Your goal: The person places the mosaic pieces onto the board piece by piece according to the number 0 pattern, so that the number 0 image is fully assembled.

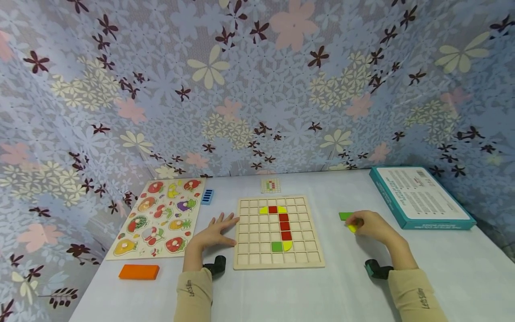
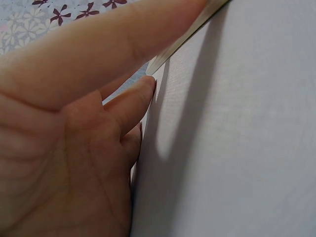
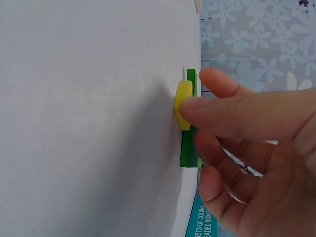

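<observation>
On the white table [image 1: 346,277], the head view shows the wooden grid board [image 1: 277,232] with the left hand [image 1: 215,232] lying flat, fingers straight, against its left edge. Only the right wrist view shows the right hand [image 3: 252,148] pinching the yellow piece [image 3: 183,104] beside the green piece [image 3: 189,148].

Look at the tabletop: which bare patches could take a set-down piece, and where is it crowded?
Bare cloth lies between the grid board and the teal box, nearer than the right hand, and along the near edge right of the orange block. It is crowded between the fruit puzzle and the board, where the left hand rests.
</observation>
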A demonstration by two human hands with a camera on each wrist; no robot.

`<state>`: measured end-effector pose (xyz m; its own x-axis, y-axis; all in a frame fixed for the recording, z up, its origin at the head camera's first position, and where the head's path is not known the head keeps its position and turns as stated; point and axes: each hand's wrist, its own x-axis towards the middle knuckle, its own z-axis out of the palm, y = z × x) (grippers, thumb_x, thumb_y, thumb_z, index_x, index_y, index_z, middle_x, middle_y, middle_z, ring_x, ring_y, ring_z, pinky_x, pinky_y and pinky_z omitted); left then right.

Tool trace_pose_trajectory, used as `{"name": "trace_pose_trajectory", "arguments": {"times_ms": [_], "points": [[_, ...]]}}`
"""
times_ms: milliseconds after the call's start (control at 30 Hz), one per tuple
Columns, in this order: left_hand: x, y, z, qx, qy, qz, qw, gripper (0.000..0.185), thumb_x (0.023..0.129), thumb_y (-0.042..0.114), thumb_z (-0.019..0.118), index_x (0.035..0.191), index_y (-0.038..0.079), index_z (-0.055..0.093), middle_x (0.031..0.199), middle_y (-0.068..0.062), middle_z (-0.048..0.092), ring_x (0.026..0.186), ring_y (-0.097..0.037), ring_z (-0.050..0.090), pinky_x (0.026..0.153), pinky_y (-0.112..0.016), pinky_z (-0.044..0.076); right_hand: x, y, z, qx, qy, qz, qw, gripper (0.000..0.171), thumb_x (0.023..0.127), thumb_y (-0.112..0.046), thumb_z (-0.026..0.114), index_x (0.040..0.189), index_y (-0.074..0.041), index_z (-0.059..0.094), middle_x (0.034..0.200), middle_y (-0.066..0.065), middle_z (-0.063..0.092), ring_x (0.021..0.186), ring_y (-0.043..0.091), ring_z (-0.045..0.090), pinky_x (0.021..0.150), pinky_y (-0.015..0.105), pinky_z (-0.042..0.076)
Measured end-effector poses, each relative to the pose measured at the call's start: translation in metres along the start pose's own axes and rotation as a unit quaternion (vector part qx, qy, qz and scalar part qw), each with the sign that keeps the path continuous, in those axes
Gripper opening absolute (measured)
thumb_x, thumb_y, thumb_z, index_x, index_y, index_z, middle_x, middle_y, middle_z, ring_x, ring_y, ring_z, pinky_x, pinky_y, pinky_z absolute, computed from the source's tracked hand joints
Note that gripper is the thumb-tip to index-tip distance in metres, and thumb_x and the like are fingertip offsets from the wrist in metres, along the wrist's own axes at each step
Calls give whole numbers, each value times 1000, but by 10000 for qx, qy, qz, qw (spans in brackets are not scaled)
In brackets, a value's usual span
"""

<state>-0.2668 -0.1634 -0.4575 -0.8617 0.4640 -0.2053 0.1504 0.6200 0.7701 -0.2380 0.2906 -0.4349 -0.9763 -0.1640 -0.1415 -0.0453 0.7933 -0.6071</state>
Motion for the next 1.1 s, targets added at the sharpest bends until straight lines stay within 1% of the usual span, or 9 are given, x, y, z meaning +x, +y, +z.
{"name": "trace_pose_trajectory", "arguments": {"times_ms": [133,233,400,567,667,733,933,1000,1100], "points": [[-1,-1,-1,7,20,-7,10000,79,72,18,76,142,11,38,153,-10,16,141,-32,-7,113,-49,-9,2,-2,2,-21,-39,-45,10000,31,67,11,65,96,2,66,91,11,61,81,24,52,72,38,48],[-2,-2,-1,7,25,-5,10000,79,72,18,76,142,11,38,153,-10,16,141,-32,-7,113,-49,-9,3,-4,3,-31,-95,-126,9999,33,66,11,66,98,3,65,92,13,61,81,25,53,73,41,50],[-2,-2,-1,-2,30,-18,10000,80,72,18,76,142,11,38,153,-10,16,141,-33,-7,113,-50,-9,3,-5,4,12,-118,-131,9998,35,65,11,66,99,2,64,94,14,61,83,26,55,75,43,51],[-1,-2,-1,19,73,-20,10000,81,71,19,77,142,12,38,153,-10,17,141,-33,-6,113,-50,-8,4,-5,4,-37,-104,-177,9998,36,65,10,66,99,1,64,94,14,61,83,26,53,74,42,50],[-1,-2,-1,45,69,-24,10000,81,72,20,77,142,12,38,153,-10,17,141,-32,-6,113,-49,-8,4,-5,4,-40,-119,-152,9998,37,65,10,67,100,0,65,95,14,61,84,26,52,75,42,49],[-1,-2,-1,55,60,-16,10000,80,72,20,77,142,12,38,153,-10,17,141,-33,-6,113,-49,-8,4,-5,4,-42,-140,-176,9997,36,65,11,67,100,0,65,96,14,61,85,27,52,76,42,48],[0,-2,-1,60,19,54,10000,80,72,20,76,142,11,38,153,-11,17,141,-33,-6,113,-50,-8,2,-8,4,-4,-318,-242,9992,28,69,8,66,95,-1,67,89,9,60,80,22,51,70,37,49],[0,-1,-1,57,7,55,10000,80,72,20,76,142,11,38,153,-11,17,141,-33,-6,113,-50,-8,1,-9,4,6,-362,-234,9991,25,70,7,66,95,-1,67,90,9,61,80,22,53,71,39,50],[1,-1,0,82,4,66,9999,80,72,21,76,142,12,37,153,-11,17,141,-34,-5,113,-50,-8,0,-12,4,36,-330,-144,9993,22,72,4,66,94,-2,67,93,9,62,84,23,53,75,42,50]]}}
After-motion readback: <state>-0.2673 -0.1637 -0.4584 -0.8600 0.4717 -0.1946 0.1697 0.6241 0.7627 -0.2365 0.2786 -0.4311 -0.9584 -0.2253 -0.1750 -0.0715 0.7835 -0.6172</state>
